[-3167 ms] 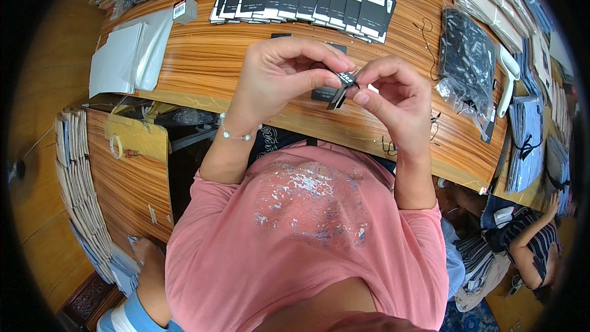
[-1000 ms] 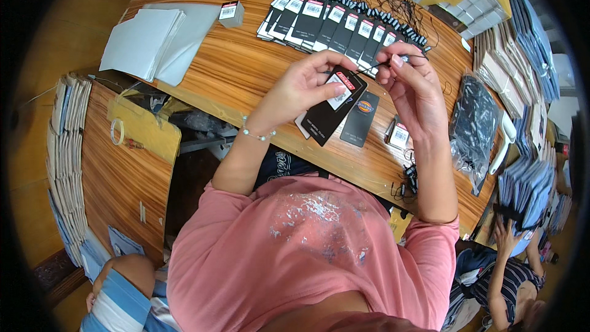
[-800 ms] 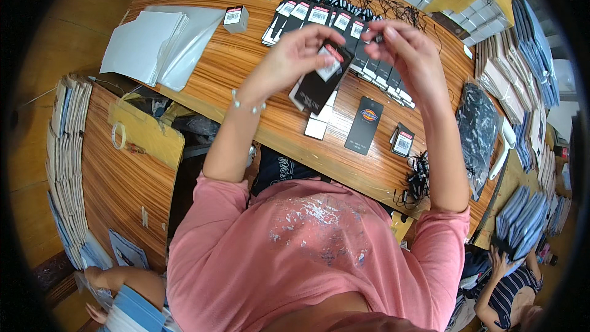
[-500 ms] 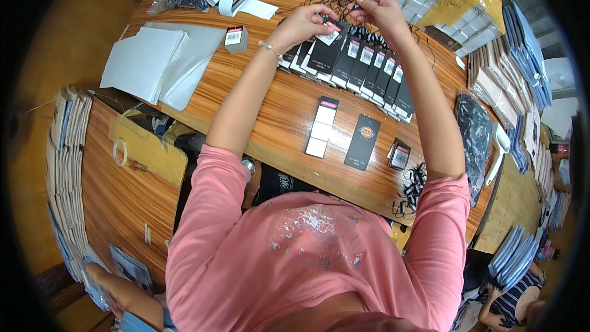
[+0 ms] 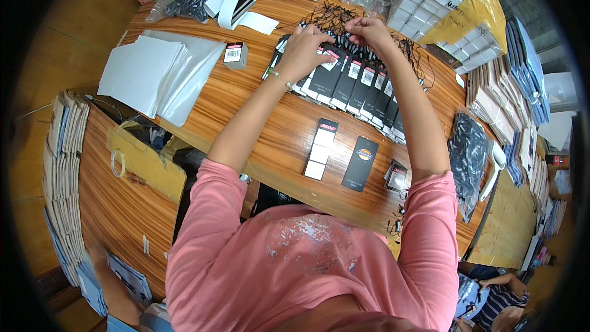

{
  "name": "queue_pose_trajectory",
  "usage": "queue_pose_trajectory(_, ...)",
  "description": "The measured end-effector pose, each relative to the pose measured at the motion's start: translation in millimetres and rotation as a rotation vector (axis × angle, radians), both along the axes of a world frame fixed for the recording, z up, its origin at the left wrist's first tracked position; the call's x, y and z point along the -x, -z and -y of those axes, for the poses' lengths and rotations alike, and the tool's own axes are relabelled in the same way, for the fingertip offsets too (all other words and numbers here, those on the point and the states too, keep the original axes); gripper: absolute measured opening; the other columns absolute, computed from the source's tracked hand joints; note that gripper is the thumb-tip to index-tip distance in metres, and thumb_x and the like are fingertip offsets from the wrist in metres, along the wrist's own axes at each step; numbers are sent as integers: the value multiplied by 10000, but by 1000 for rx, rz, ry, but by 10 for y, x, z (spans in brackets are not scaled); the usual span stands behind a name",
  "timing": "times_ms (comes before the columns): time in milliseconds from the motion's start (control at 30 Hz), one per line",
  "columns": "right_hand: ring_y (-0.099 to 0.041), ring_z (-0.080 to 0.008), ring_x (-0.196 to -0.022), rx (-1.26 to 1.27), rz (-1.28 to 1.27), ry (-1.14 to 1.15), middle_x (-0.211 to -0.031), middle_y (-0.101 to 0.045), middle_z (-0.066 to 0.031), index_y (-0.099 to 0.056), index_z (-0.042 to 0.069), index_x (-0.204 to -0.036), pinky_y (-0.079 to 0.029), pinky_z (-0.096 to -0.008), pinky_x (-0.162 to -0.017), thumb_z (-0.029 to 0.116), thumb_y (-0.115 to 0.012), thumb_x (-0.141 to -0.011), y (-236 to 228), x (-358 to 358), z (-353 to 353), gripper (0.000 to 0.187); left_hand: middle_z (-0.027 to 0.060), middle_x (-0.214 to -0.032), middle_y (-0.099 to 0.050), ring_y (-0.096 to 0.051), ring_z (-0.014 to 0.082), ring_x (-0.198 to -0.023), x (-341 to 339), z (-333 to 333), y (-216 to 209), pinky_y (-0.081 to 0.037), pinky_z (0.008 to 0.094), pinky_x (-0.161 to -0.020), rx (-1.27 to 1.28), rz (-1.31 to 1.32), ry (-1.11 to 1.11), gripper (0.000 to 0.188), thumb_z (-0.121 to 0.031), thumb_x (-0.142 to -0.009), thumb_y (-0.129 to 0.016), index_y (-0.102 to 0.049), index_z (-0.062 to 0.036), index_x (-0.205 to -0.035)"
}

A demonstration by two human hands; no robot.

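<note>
A row of black hang tags (image 5: 350, 83), overlapping and fanned out, lies across the middle of the wooden table, with white barcode stickers and red bands near their tops. Over the left part of the row is my left hand (image 5: 301, 52), its thumb and forefinger apart and touching the upper end of a tag. My right hand (image 5: 370, 32) is just beyond the row, thumb and finger pinched on a thin black string. Many black strings (image 5: 335, 15) with small black ends lie tangled behind the tags. Exactly where the pinched string runs is too small to tell.
Nearer me lie a white-stickered tag strip (image 5: 319, 154), a single black tag (image 5: 359, 165) and a small tag stack (image 5: 396, 175). A tag block (image 5: 235, 55) and white sheets (image 5: 141, 71) are left. Right are a bag of black pieces (image 5: 465, 160) and a white-handled tool (image 5: 493, 166).
My left hand has moved slightly left and down, and its thumb and forefinger have spread from the tag they pinched. My right hand has come lower, toward the row.
</note>
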State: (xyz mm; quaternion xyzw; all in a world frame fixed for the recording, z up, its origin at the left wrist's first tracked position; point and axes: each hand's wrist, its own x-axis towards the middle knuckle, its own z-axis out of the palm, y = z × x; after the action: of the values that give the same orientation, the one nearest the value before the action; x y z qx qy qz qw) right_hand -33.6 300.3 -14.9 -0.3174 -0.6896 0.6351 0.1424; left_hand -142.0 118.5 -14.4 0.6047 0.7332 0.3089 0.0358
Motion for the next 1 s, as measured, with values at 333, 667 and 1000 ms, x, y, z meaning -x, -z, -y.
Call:
queue_pose_trajectory(333, -563, -80, -570, 68, 73, -32, -733, -623, -28, -622, 31, -838, -473, -192, -507, 76, -601, -820, 246, 269, -232, 52, 75, -1038, -515, -442, 287, -1009, -40, 244, -100, -365, 380, -883, -218, 120, 3, 298, -248, -683, -726, -612, -116, -925)
queue_pose_trajectory(667, -623, -150, -588, 33, -131, 215, -743, -637, -106, -598, -34, -901, -482, -239, -472, 52, -649, -778, 262, 166, -368, 159, 89, -1081, -530, -473, 227, -1020, -431, 1361, -196, -381, 306, -835, -182, 282, -154, 323, -108, -720, -696, -574, -56, -1014)
queue_pose_trajectory(1000, -540, -54, -733, -287, -20, -1, -892, -630, 11, -583, 72, -1101, -424, -212, -620, 182, -625, -820, -539, -1359, 619, 304, 75, -1092, -535, -446, 270, -1042, -991, 1406, -216, -360, 362, -915, -61, 147, 56, 369, -162, -692, -721, -609, -96, -1037)
